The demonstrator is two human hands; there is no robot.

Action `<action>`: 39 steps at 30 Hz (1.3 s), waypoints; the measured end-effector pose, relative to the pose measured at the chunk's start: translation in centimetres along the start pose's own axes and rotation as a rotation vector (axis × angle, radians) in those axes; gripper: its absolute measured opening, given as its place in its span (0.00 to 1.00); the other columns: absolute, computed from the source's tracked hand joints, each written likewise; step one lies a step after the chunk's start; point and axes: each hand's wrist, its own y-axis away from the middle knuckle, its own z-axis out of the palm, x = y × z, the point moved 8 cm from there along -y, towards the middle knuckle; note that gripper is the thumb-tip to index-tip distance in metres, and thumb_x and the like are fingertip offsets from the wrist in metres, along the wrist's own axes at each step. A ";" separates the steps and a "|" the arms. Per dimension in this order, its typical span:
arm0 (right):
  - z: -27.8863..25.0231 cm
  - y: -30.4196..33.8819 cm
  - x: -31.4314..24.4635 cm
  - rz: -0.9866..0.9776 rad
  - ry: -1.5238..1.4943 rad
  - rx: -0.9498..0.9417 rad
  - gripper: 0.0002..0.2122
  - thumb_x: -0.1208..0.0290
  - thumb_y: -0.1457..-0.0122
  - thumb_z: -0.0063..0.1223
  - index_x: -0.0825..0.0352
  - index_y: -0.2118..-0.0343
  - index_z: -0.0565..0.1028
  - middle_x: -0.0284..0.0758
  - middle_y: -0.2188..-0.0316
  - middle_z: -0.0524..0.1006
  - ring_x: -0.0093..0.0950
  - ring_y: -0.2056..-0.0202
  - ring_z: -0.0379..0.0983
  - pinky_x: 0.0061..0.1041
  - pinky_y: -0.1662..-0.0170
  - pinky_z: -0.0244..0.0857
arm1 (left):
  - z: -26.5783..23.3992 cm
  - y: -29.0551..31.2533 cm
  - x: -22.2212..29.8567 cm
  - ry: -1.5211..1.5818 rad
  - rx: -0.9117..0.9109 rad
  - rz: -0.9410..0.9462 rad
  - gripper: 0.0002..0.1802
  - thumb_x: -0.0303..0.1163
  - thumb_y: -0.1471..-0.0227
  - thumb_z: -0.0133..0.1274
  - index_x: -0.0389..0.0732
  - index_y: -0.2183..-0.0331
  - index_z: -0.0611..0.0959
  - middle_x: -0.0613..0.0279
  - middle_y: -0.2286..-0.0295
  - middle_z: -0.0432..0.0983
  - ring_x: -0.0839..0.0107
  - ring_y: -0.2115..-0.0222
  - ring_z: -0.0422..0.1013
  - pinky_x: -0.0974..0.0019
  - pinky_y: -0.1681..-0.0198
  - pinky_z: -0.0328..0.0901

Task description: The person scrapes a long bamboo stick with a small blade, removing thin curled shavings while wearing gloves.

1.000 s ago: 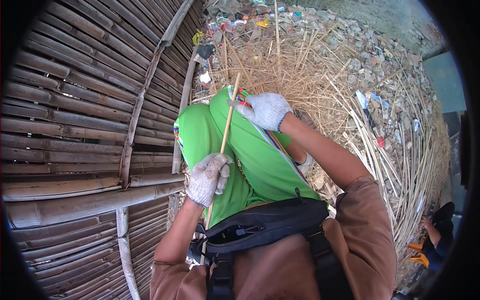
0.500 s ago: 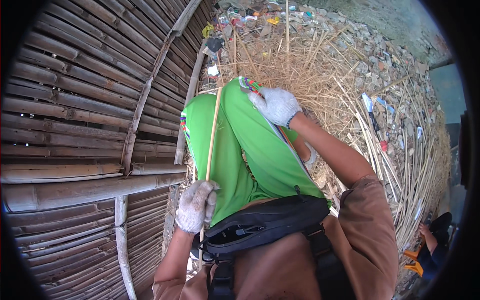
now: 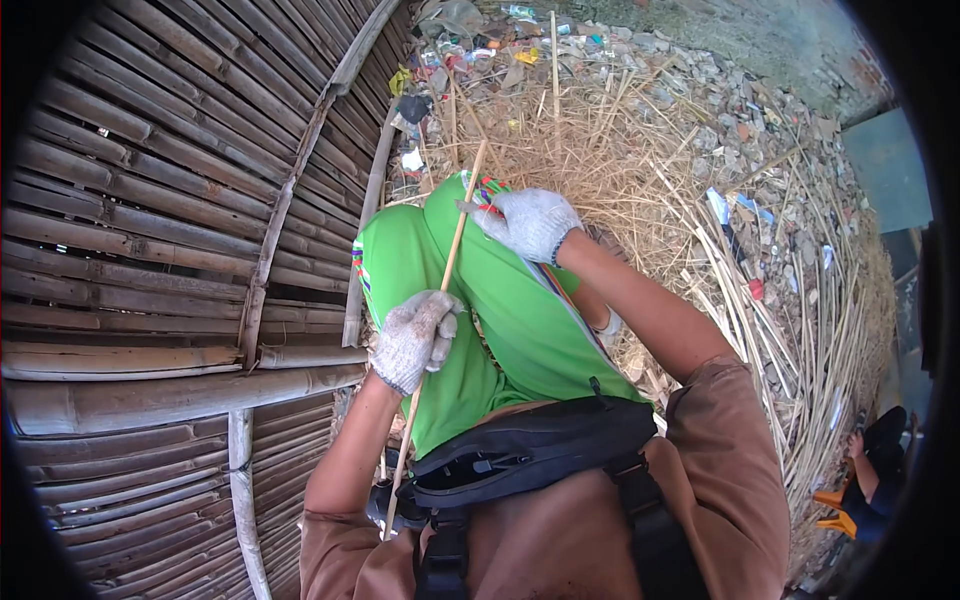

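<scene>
My left hand [image 3: 412, 340], in a dirty white knit glove, is closed round a long pale bamboo strip [image 3: 457, 240]. The strip slants up over my green-trousered legs [image 3: 530, 320], its far end near my right hand and its lower end beside the black bag at my waist. Also gloved, my right hand [image 3: 537, 224] rests by my right knee, closed on a knife. Only the short grey blade [image 3: 468, 207] of the knife shows, close to or against the strip; the glove hides its handle.
A bamboo-slat wall [image 3: 150, 240] stands close on my left. Straw-like shavings [image 3: 600, 180] and rubble cover the ground ahead, with a bundle of long strips [image 3: 825, 400] at right. A black waist bag [image 3: 540, 440] crosses my lap. Another person [image 3: 870, 480] sits at far right.
My left hand has moved up and right, carrying the strip with it, so its far end now lies by the blade. My right hand has shifted slightly left and down.
</scene>
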 end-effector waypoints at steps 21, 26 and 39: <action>0.4 -0.2 0.5 0.036 -0.141 0.035 0.37 0.35 0.27 0.31 0.68 0.61 0.84 0.57 0.60 0.84 0.56 0.56 0.82 0.55 0.50 0.74 | -2.5 10.8 -3.8 0.027 0.077 -0.067 0.17 0.41 0.26 0.50 0.37 0.59 0.82 0.71 0.80 0.71 0.81 0.89 0.59 0.73 0.88 0.52; 2.8 -0.5 4.5 0.186 -0.481 0.288 0.40 0.37 0.25 0.28 0.74 0.61 0.82 0.62 0.61 0.82 0.61 0.54 0.78 0.55 0.47 0.70 | 0.1 5.4 -3.3 0.061 -0.027 -0.057 0.16 0.40 0.26 0.48 0.38 0.58 0.82 0.71 0.78 0.72 0.81 0.89 0.60 0.72 0.88 0.51; -0.4 0.6 -0.5 -0.077 0.029 0.001 0.35 0.35 0.28 0.35 0.64 0.59 0.85 0.54 0.62 0.85 0.53 0.59 0.84 0.54 0.52 0.77 | -0.6 2.5 -1.0 0.020 0.000 -0.005 0.16 0.40 0.26 0.49 0.37 0.59 0.82 0.71 0.80 0.70 0.80 0.89 0.59 0.72 0.88 0.51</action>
